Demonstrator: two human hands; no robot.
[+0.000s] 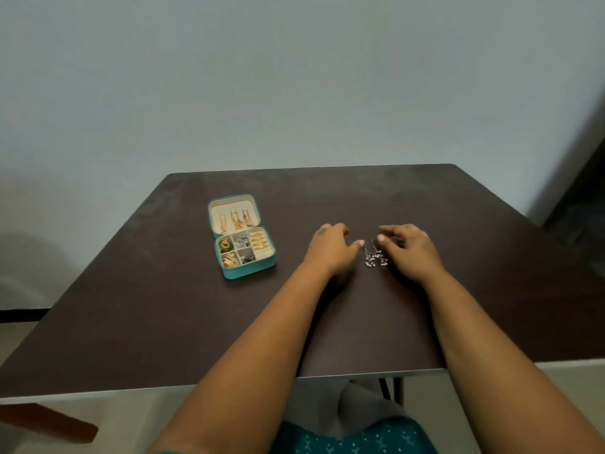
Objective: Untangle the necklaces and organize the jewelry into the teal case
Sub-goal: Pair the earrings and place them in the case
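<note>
1. One small tangle of silver necklaces (pixel 375 255) lies on the dark table (pixel 131 322), right of centre, directly between the two hands.
2. Left hand (pixel 330 249) sits just left of the tangle, palm down, fingers curled; thumb tip at the chain's upper end. Whether it pinches the chain or only touches it, I cannot tell.
3. Right hand (pixel 409 249) sits just right of the tangle, palm down, fingers bent, thumb tip at the upper end of the chain. An actual pinch is too blurred to tell.
4. The beaded part of the tangle trails toward the near edge, below both thumbs, flat on the table.
5. Teal case (pixel 244 235) lies open, well left of the hands. Lid holds three gold chains (pixel 234 219) hanging side by side. Base compartments hold gold and silver pieces; a green-and-gold piece (pixel 225 245) is in the left compartment nearest the lid.
6. Both forearms reach in from the near edge.
</note>
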